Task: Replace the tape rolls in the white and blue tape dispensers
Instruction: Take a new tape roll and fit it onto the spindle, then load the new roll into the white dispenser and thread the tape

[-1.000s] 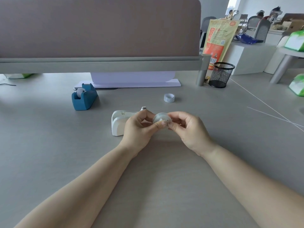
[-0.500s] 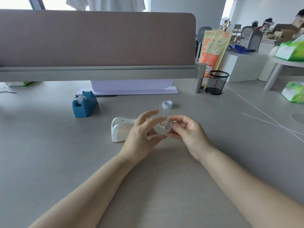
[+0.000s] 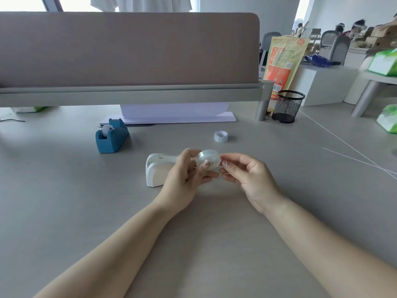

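Observation:
A clear tape roll [image 3: 208, 160] is held just above the desk between my two hands. My left hand [image 3: 187, 175] grips it from the left, thumb across its face. My right hand [image 3: 247, 177] pinches thumb and forefinger at the roll's right edge. The white dispenser [image 3: 155, 172] stands on the desk directly behind my left hand, partly hidden by it. The blue dispenser [image 3: 111, 137] sits farther back on the left with a white roll in it. A spare tape roll [image 3: 220, 136] lies flat on the desk behind my hands.
A grey partition [image 3: 129, 54] on a rail spans the back of the desk, with a white stand [image 3: 176, 117] beneath it. A black mesh cup [image 3: 286, 106] and an orange pouch [image 3: 281, 67] stand at the back right. Green packs [image 3: 388, 121] lie at the far right.
My left hand's fingers spread off the roll half a second ago and have closed on it again. The roll now faces me flat-on. My right hand has drawn back slightly to its edge.

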The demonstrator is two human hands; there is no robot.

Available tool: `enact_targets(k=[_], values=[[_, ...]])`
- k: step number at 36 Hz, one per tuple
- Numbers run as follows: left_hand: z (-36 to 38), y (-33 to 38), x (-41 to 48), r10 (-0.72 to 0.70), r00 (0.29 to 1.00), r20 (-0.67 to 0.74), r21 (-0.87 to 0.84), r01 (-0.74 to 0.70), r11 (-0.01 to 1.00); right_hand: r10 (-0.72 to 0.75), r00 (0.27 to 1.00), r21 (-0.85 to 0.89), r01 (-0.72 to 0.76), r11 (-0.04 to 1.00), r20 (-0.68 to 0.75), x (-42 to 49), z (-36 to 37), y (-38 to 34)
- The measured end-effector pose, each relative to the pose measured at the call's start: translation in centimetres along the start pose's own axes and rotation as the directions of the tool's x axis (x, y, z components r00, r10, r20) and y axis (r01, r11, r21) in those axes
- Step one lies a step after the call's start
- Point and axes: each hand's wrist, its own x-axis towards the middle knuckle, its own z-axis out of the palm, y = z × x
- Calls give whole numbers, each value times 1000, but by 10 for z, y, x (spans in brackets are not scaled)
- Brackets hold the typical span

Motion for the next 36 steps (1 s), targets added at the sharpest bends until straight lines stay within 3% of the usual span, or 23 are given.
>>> enact_targets(k=[8,16,20,23,29,36], values=[[-2,-3,-4,98,989,110,202,-119,972,-27,999,76,25,997,25,-1,1,-4],[-4,12,-6,174,985,-15,355,-158,922,-119,993,68,119,991,0,1,11,-14],[-23,27,-2,228,966,-120,470,-147,870,-170,985,-56,168,984,-25,9,19,-15],[-46,33,1,222,967,-127,511,-128,850,-193,980,-185,199,962,50,21,28,-17],[-84,45,8,176,965,-196,494,-58,867,-220,950,-382,293,876,223,46,62,-28],[-109,30,9,102,970,-222,513,27,858,-199,951,-551,299,779,235,60,77,-11]])
